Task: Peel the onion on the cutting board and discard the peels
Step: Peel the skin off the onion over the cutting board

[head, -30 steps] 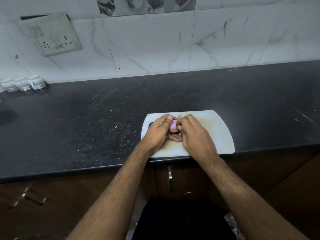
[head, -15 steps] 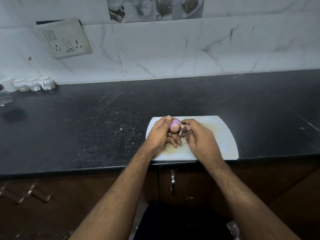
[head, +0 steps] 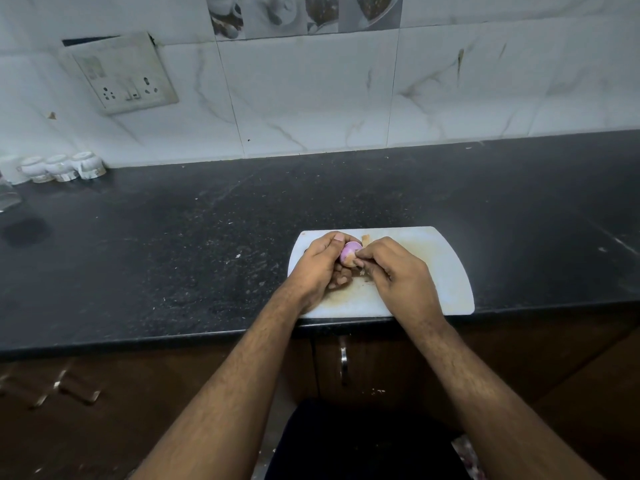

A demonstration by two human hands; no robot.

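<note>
A dark speckled stone countertop point(head: 173, 244) meets a white marble-patterned tiled wall point(head: 311, 98). A grubby white socket plate point(head: 119, 72) hangs at left, above small white ceramic cups point(head: 60, 167). Brown wooden cabinet doors point(head: 363, 365) sit below.

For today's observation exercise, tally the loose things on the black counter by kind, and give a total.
White cutting board: 1
Purple onion, held over the board by the left hand and right hand: 1
Small white cups by the wall: 3 clear, perhaps another at the frame edge
Clear glass, cut off at the left edge: 1
Total: 6
</note>
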